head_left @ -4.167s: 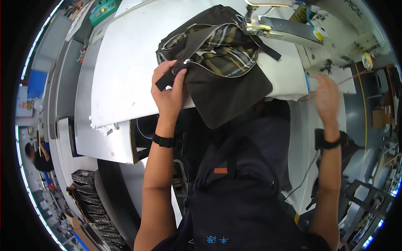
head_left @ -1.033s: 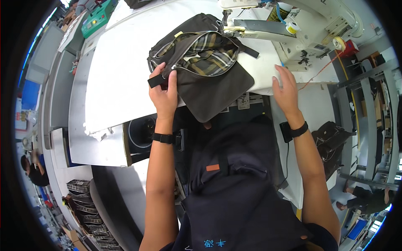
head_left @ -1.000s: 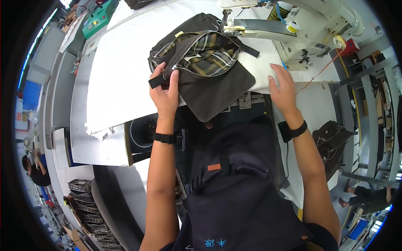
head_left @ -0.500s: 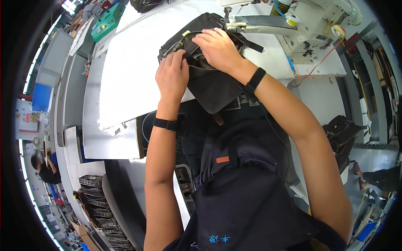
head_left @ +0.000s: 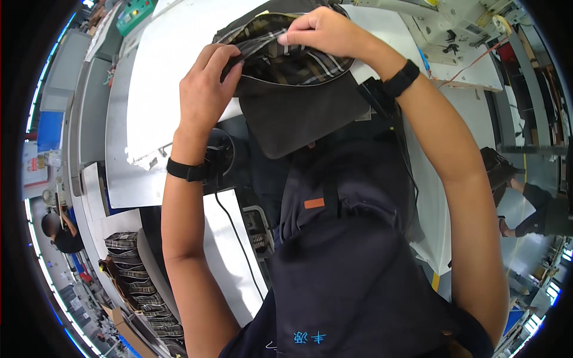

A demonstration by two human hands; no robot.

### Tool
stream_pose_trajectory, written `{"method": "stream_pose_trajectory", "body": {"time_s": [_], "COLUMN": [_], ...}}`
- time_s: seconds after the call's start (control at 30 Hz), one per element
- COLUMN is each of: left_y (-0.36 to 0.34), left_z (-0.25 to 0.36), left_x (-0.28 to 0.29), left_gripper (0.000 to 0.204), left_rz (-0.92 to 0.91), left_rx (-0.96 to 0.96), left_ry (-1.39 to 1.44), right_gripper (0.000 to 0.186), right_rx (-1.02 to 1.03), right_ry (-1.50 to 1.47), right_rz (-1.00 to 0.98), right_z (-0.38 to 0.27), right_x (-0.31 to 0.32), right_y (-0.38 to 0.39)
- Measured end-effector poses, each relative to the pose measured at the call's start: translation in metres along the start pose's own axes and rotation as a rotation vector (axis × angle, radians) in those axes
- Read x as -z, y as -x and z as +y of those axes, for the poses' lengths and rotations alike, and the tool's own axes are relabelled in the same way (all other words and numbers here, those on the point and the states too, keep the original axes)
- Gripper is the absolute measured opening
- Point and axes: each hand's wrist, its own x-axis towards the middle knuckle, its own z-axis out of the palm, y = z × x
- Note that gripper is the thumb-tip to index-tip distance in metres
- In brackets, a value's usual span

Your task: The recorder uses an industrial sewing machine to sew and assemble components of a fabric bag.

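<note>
A dark brown-black fabric bag (head_left: pixel 304 113) lies at the front edge of the white table, its zippered mouth spread wide. Inside shows a plaid lining (head_left: pixel 298 64) in olive, brown and white. My left hand (head_left: pixel 209 83) pinches the dark zippered edge at the left end of the mouth, thumb against fingers. With thumb and index finger, my right hand (head_left: pixel 328 33) grips the same zipper strip (head_left: pixel 262 45) farther along, near the middle of the opening. The smooth dark flap of the bag hangs over the table edge toward me.
The white tabletop (head_left: pixel 161 83) reaches left of the bag. Sewing machine parts (head_left: pixel 453 42) stand at the far right. A stack of plaid-lined pieces (head_left: pixel 140 280) lies at lower left. A green box (head_left: pixel 135 15) sits far left. Another person's legs (head_left: pixel 537 206) show at right.
The bag's mouth has opened wider, showing more plaid lining. My hands have moved apart, the left one leftward and nearer. The view has shifted, so the machine is mostly out of the picture.
</note>
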Motion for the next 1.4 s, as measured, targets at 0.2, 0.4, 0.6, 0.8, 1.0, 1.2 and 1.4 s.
{"method": "stream_pose_trajectory", "body": {"time_s": [0.2,0.4,0.6,0.8,1.0,1.2,1.4], "left_y": [-0.003,-0.002,-0.004,-0.006,-0.004,0.004,0.007], "left_z": [-0.010,-0.033,-0.050,-0.064,-0.046,-0.008,-0.006], "left_x": [0.000,-0.005,-0.007,-0.010,-0.005,0.005,-0.003], "left_gripper": [0.018,0.028,0.027,0.024,0.020,0.020,0.009], "left_rz": [-0.259,-0.455,-0.580,-0.609,-0.592,-0.185,-0.154], "left_rx": [0.256,0.405,0.526,0.404,0.430,0.117,0.162], "left_ry": [0.317,0.627,0.818,0.818,0.688,0.073,-0.079], "right_gripper": [0.055,0.057,0.023,0.028,0.031,0.024,0.023], "right_rx": [-0.188,-0.213,-0.245,-0.281,-0.286,-0.250,-0.247], "right_ry": [-0.046,-0.039,-0.085,0.020,0.012,0.045,0.163], "right_rz": [-0.044,-0.094,-0.145,-0.220,-0.136,-0.032,0.046], "right_z": [0.008,0.006,-0.010,-0.006,0.010,0.018,0.019], "right_x": [-0.008,-0.008,0.014,0.041,0.036,0.033,0.038], "right_y": [-0.008,-0.010,0.008,0.042,0.049,0.053,0.089]}}
